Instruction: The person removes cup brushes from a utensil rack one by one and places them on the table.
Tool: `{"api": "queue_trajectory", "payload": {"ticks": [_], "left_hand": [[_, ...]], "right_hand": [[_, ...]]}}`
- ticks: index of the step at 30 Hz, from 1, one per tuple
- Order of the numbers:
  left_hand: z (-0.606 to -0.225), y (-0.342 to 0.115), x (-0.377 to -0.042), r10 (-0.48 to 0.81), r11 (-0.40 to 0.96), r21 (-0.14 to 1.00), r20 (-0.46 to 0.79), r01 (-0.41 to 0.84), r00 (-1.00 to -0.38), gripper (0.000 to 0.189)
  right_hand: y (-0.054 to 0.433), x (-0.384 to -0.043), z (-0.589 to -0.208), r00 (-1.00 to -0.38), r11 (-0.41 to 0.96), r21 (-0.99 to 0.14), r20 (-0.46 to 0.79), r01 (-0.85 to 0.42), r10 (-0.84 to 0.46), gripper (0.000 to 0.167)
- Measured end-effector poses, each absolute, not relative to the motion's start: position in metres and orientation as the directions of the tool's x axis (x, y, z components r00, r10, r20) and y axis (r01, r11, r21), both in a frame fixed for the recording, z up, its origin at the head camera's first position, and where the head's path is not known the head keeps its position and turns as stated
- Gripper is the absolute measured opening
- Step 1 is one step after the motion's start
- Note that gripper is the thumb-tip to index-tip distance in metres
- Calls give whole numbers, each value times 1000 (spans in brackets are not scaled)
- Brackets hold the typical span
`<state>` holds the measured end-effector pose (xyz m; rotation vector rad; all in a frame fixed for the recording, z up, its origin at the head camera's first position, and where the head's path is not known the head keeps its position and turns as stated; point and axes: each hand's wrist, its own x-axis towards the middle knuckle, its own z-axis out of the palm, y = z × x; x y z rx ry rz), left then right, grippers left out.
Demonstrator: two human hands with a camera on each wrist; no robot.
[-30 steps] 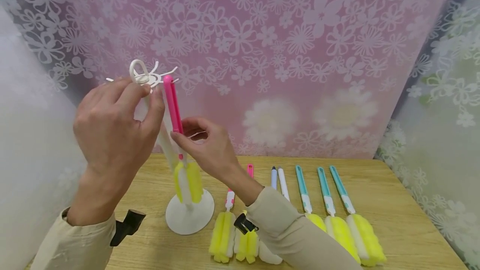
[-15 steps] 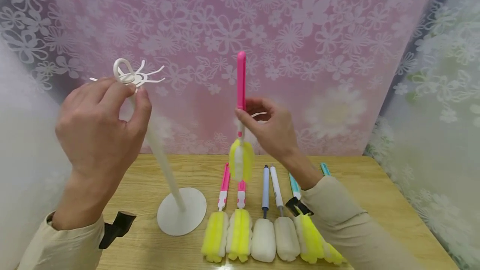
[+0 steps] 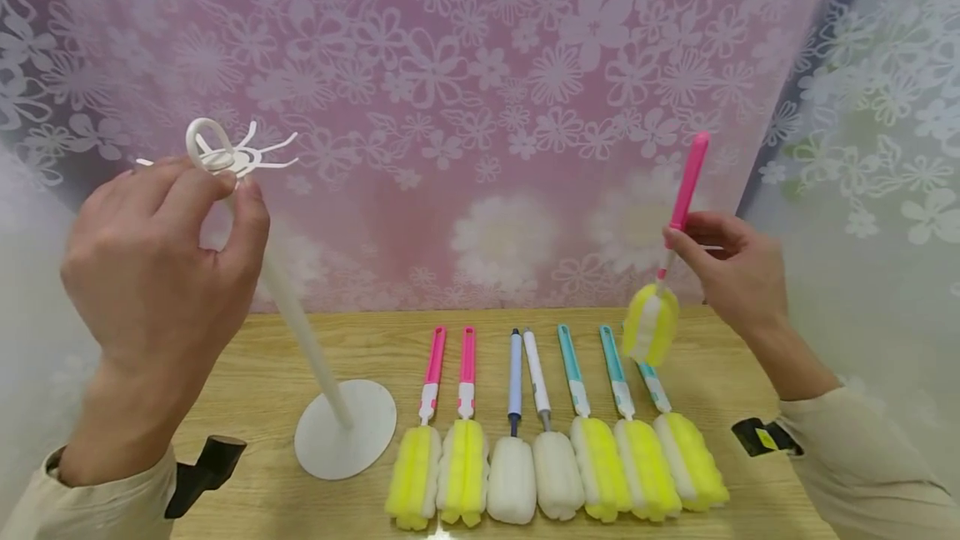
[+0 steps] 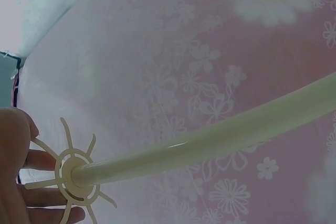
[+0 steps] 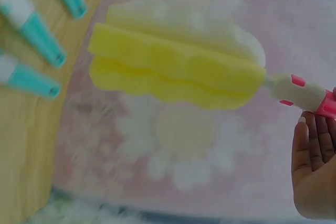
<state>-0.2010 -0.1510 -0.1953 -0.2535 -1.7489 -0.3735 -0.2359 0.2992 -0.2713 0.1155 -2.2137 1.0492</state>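
Note:
My left hand (image 3: 161, 252) grips the top of a white hook stand (image 3: 303, 340), just below its loop and ring of curved hooks. In the left wrist view, fingers (image 4: 47, 195) lie behind the hook ring (image 4: 62, 182), and no brush hangs on the hooks that show. Over at the right, my right hand (image 3: 738, 277) pinches a sponge bottle brush (image 3: 651, 327) low on its pink handle. The brush hangs in the air with its yellow and white sponge head down, above the teal-handled brushes. Its sponge (image 5: 178, 59) fills much of the right wrist view.
A row of sponge brushes lies on the wooden table (image 3: 247, 407): two with pink handles (image 3: 467, 357), a blue-handled one (image 3: 515, 373), a white-handled one (image 3: 536, 373) and three with teal handles (image 3: 572, 365). The stand's round base (image 3: 345, 432) is left of them. A floral curtain (image 3: 450, 107) hangs behind.
My right hand has carried the pink-handled brush from beside the stand across to the far right. The left hand keeps its hold on the stand's top. The whole row of brushes now shows.

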Motion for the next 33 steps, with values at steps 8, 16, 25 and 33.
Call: {"api": "queue_trajectory", "payload": {"ticks": [8,16,25,33], "left_hand": [[-193,-154,-200,-24,928,94,981,359,-195,41],[-196,-157,-200,-24,931,93,980,353,-196,41],[-199,-155,-201,-35,925,103,982,366,-188,41],[-198,-154,-201,-34,925,103,981,365,-191,41]], "right_hand": [[370,-219,-294,-873,727,-679,409,-97,265,49],[401,-222,-326,-937,796,-606,281,-6,206,53],[412,-236,-362,-995,813,-580,50,43,88,63],[414,-252,-393,-993,817,-571,-114,82,20,50]]}}
